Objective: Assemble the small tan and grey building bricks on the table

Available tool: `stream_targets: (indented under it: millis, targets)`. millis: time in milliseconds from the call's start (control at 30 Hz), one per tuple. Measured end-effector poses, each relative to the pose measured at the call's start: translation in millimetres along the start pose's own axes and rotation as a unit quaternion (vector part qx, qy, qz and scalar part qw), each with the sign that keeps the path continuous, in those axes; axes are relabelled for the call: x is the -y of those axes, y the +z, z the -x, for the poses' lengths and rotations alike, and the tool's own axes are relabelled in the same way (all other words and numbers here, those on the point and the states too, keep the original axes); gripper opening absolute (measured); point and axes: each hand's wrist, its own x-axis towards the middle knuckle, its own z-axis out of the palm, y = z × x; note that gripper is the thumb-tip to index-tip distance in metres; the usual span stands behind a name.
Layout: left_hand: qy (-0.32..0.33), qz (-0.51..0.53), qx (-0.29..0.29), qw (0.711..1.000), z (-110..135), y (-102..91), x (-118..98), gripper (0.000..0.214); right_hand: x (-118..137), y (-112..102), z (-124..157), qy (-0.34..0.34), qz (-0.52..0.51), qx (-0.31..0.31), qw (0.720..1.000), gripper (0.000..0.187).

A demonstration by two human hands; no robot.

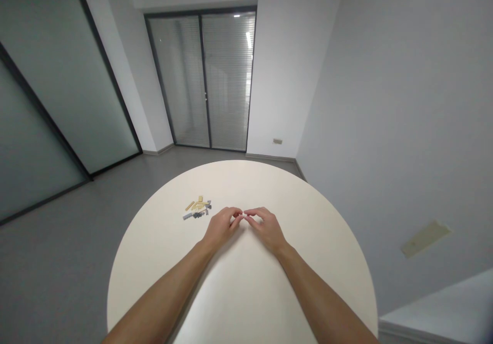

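From where I stood, the nearest things were two bare forearms, the left forearm (169, 287) and the right forearm (318, 292), slanting inward over a round, cream-white table (239, 303). They ended in the left hand (223, 223) and the right hand (267, 226), whose fingertips met above the tabletop. Thumb and forefinger of each were closed on a small white piece (244, 215), pinched between the two hands; its shape was too tiny and too covered for me to make out.

Just beside the left hand, toward the table's left side, lay a loose cluster of little parts. The yellow pieces (200, 198), some of them long and narrow, were mostly at the back of it, while the dark grey pieces (198, 214) lay at the front. A lighter grey bar (187, 216) sat at the cluster's left edge.

Beyond the table's rim, a pale rectangular plate (425, 239) was set on the right-hand wall (404, 102). Grey floor (46, 277) spread out to the left, up to frosted glass panels (57, 61) in black frames. Farthest off, a smaller wall plate (277, 141) sat low on the back wall, right of a dark-framed glazed double door (227, 82) with horizontal blinds.
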Motion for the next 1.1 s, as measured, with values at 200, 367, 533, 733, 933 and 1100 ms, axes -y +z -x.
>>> stream_targets:
  millis: [200,367,533,733,933,1100]
  targets:
    - [0.007,-0.011,0.001,1.000,0.7,0.2,-0.3,0.024,1.3,-0.5,0.3,0.012,0.002,-0.001,1.000,0.018]
    - [0.006,-0.018,-0.001,1.000,0.6,1.9,-0.3,0.027,0.1,-0.3,0.2,0.006,0.006,-0.007,1.000,0.019]
    - [0.003,-0.019,0.002,1.000,0.5,1.4,-1.2,0.025,-0.7,0.3,-0.6,-0.008,0.010,-0.008,1.000,0.019]
    - [0.007,-0.022,0.001,1.000,0.4,0.9,-0.9,0.025,-0.1,0.2,-0.6,-0.006,0.006,-0.006,1.000,0.018]
    - [0.014,-0.022,0.011,1.000,0.1,-1.6,-2.9,0.025,-0.6,1.3,-1.1,-0.003,0.008,-0.002,1.000,0.016]
    - [0.023,-0.017,0.007,1.000,0.3,-1.9,-2.1,0.024,-2.7,1.6,-0.8,-0.005,0.014,-0.011,1.000,0.016]
